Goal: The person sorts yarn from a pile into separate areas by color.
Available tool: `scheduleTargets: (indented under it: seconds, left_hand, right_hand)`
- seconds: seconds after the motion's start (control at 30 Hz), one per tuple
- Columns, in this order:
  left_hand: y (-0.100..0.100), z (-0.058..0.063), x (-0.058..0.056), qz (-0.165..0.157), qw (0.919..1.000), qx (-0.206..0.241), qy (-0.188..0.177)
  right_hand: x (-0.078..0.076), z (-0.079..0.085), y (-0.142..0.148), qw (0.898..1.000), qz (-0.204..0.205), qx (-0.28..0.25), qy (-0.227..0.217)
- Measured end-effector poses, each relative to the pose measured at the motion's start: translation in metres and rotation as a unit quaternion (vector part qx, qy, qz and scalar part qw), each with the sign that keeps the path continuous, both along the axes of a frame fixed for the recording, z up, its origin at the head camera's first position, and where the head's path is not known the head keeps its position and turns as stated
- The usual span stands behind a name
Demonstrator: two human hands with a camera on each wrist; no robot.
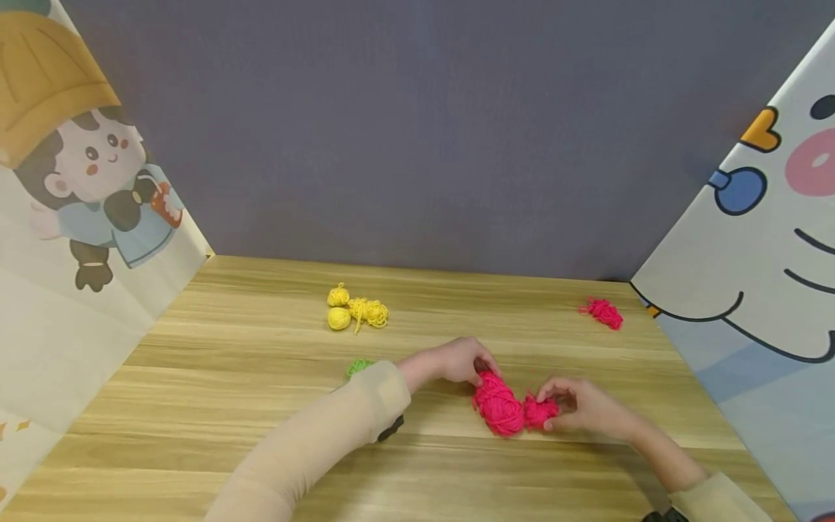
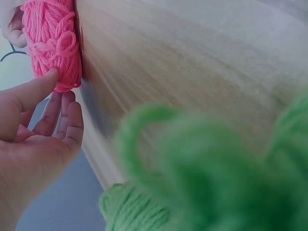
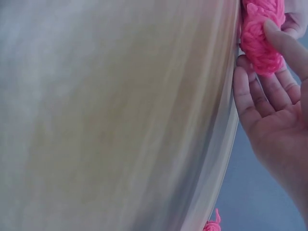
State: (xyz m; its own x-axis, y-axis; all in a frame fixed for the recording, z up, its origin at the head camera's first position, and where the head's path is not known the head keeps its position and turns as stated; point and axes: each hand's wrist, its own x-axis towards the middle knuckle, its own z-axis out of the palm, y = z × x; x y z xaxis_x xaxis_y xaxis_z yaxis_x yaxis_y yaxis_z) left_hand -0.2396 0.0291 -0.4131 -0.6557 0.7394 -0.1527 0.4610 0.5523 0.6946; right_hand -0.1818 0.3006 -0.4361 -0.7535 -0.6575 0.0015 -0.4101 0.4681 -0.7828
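Note:
On the wooden table, my left hand [image 1: 460,359] holds the far end of a large pink yarn ball [image 1: 499,406] between thumb and fingers. My right hand [image 1: 582,406] pinches a smaller pink yarn ball [image 1: 540,412], which sits right against the large one's right side. In the left wrist view, the thumb presses the end of the large ball [image 2: 54,45], where a loop of strand stands out. The right wrist view has the thumb on the small ball [image 3: 262,41], with fingers beneath it.
Green yarn [image 1: 359,367] lies partly hidden behind the left sleeve; it looms blurred and close in the left wrist view. Yellow yarn balls [image 1: 338,318] group at the back left. Another pink yarn bundle [image 1: 603,313] lies back right. A grey panel [image 1: 417,145] rises behind the table.

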Motion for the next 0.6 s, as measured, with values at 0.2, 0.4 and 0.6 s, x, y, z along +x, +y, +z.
scheduleTargets:
  seconds: [0.2,0.4,0.6]
  left_hand:
    - [-0.002,0.002,0.003,0.004,0.9996,0.001,0.030]
    - [-0.004,0.009,0.015,0.038,0.9981,0.031,0.038]
    - [-0.002,0.008,0.033,0.080,0.9932,0.067,0.051]
  right_hand:
    - [-0.001,-0.001,-0.003,1.000,0.005,0.000,-0.018]
    - [-0.004,-0.004,-0.003,1.000,0.011,-0.003,-0.016]
    - [-0.004,-0.003,-0.002,1.000,0.012,-0.002,-0.028]
